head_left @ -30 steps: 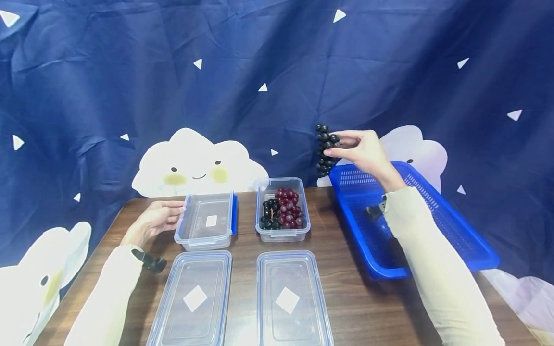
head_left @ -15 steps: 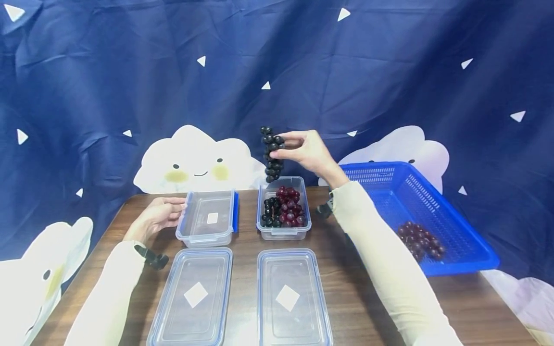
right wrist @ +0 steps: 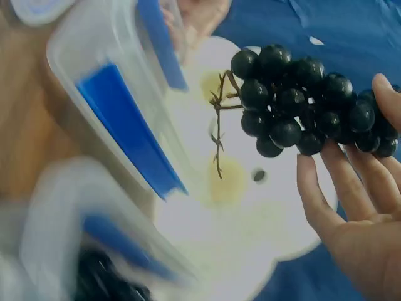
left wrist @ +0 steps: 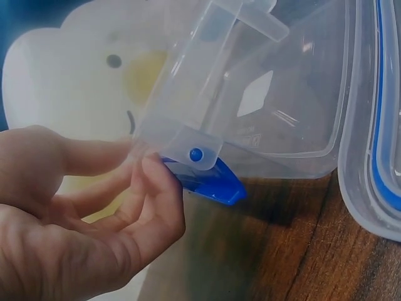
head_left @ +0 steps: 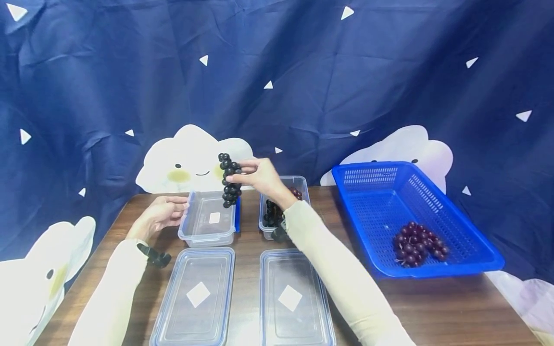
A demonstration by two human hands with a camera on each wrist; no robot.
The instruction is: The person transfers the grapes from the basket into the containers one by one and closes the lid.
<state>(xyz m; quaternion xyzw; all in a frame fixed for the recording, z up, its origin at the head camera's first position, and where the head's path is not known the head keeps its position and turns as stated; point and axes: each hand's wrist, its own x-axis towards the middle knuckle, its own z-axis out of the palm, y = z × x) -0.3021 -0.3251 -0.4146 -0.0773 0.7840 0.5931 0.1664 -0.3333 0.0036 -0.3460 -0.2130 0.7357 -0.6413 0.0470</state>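
Observation:
My right hand [head_left: 263,179] grips a bunch of black grapes [head_left: 231,181] in the air, just above the right side of the left clear plastic container. In the right wrist view, thumb and fingers hold the grapes [right wrist: 291,103], with a bare brown stem sticking out. My left hand [head_left: 161,214] pinches the left edge of that container [head_left: 207,238]. The left wrist view shows those fingertips at its blue latch [left wrist: 210,185]; nothing but a white label is visible inside. The right container [head_left: 308,197], partly behind my right arm, holds black grapes [head_left: 272,214] and red grapes [head_left: 296,193].
A blue basket [head_left: 472,269] stands on the right with dark red grapes [head_left: 415,244] in it. Two clear lids, one left [head_left: 186,312] and one right [head_left: 298,317], lie flat on the wooden table [head_left: 424,307] in front of the containers. A blue cloth [head_left: 303,57] hangs behind.
My right hand has carried the black grapes left from the basket, past the right container, and lowered them somewhat near the left one. The left hand has stayed at its container.

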